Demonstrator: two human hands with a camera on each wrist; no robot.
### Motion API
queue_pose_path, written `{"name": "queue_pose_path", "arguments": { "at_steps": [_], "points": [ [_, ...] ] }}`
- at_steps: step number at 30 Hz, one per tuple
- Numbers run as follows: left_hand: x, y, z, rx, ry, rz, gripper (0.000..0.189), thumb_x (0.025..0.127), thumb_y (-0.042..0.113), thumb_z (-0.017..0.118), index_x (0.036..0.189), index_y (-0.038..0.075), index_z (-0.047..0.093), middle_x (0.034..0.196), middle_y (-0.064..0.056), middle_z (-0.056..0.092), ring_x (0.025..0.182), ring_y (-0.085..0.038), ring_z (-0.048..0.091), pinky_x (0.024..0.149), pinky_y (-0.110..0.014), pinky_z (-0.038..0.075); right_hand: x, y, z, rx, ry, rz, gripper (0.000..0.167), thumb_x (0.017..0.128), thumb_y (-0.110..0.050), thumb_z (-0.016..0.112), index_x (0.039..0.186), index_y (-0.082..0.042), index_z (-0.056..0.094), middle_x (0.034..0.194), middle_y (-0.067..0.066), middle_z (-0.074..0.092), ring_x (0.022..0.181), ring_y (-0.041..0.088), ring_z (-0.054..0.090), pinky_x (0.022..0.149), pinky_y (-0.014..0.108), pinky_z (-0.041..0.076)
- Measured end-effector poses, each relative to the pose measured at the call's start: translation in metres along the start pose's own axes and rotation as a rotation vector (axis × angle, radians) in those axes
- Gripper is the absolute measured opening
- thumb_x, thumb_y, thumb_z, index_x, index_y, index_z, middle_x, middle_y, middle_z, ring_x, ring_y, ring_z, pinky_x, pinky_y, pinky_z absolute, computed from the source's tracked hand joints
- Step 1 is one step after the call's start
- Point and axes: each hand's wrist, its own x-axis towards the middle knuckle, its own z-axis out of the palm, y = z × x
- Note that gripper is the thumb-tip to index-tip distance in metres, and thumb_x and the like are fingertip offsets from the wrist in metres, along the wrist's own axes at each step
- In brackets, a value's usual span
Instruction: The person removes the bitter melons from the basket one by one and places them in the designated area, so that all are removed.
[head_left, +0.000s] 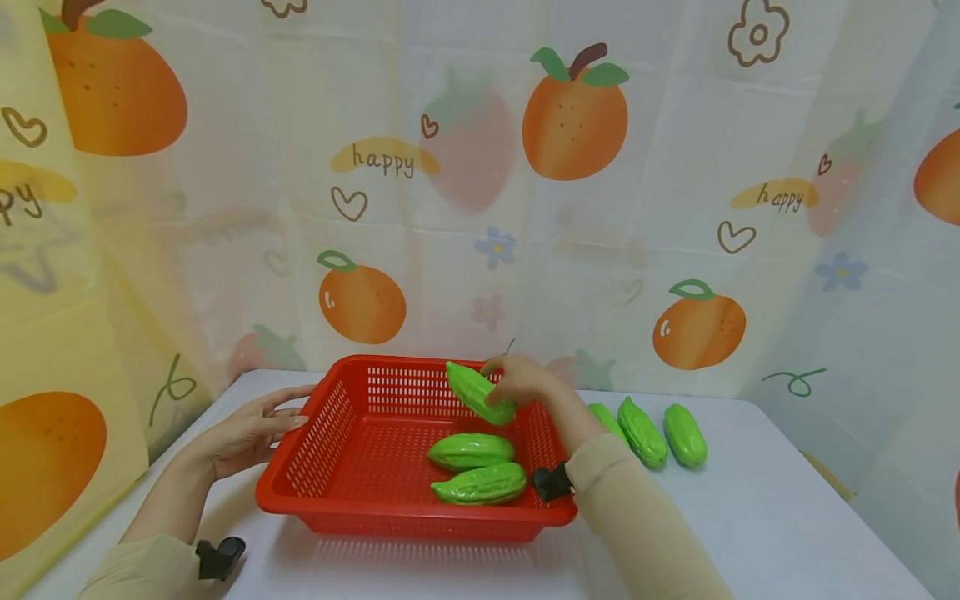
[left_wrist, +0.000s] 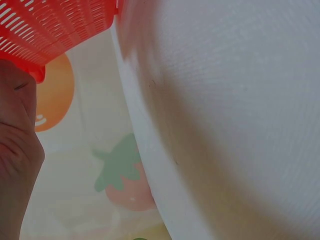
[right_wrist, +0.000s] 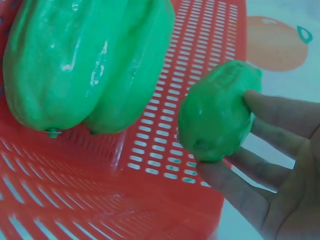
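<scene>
A red plastic basket (head_left: 420,517) stands on the table, with two glossy green bitter melons (head_left: 471,452) lying side by side in its right half. Over the basket's back right part, my right hand (head_left: 521,382) grips a third bitter melon (head_left: 472,392) by one end. The right wrist view shows my fingertips and thumb around this bitter melon (right_wrist: 215,112), held above the slotted basket wall. At the basket's left rim, my left hand (head_left: 251,429) holds the edge with thumb and fingers. Only part of that hand (left_wrist: 17,145) appears in the left wrist view.
Right of the basket, several more bitter melons (head_left: 642,432) lie on the white table (head_left: 780,500), one partly hidden by my right forearm. A fruit-printed curtain (head_left: 465,250) hangs behind the table and along its sides.
</scene>
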Motion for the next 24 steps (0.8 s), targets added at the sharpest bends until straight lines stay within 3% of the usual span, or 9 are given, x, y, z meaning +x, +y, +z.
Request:
{"name": "queue_pose_path", "arguments": {
  "at_steps": [5,12,18,24],
  "points": [
    [0.000,0.000,0.000,0.008,0.009,-0.003,0.044,0.103,0.014,0.045,0.144,0.026,0.035,0.119,0.006,0.071,0.097,-0.013,0.073,0.086,-0.040,0.061,-0.003,-0.001,-0.004,0.092,0.008,0.024,0.054,0.085,-0.013,0.071,0.136,-0.006,0.056,0.135,0.018,0.059,0.079,0.016,0.059,0.072,0.034,0.060],
    [0.000,0.000,0.000,0.000,-0.001,0.002,0.043,0.104,0.014,0.044,0.144,0.027,0.035,0.120,0.006,0.071,0.098,-0.013,0.072,0.086,-0.040,0.061,-0.008,-0.001,-0.011,0.167,0.029,0.026,0.053,0.083,-0.013,0.071,0.134,-0.005,0.057,0.127,0.020,0.062,0.081,0.018,0.062,0.065,0.026,0.056],
    [0.000,0.000,-0.001,-0.007,-0.015,0.008,0.041,0.104,0.013,0.043,0.141,0.029,0.039,0.119,0.006,0.071,0.098,-0.012,0.072,0.087,-0.039,0.061,-0.014,0.000,-0.018,0.259,0.028,0.033,0.054,0.085,-0.015,0.070,0.136,-0.004,0.055,0.138,0.022,0.056,0.099,0.025,0.068,0.073,0.034,0.061],
    [0.000,-0.001,-0.002,-0.012,-0.012,-0.001,0.042,0.104,0.013,0.042,0.143,0.029,0.037,0.118,0.007,0.071,0.097,-0.011,0.072,0.087,-0.038,0.061,-0.020,0.005,-0.023,0.354,0.024,0.037,0.054,0.086,-0.016,0.069,0.136,-0.003,0.053,0.133,0.021,0.058,0.091,0.024,0.070,0.078,0.036,0.062]
  ]
}}
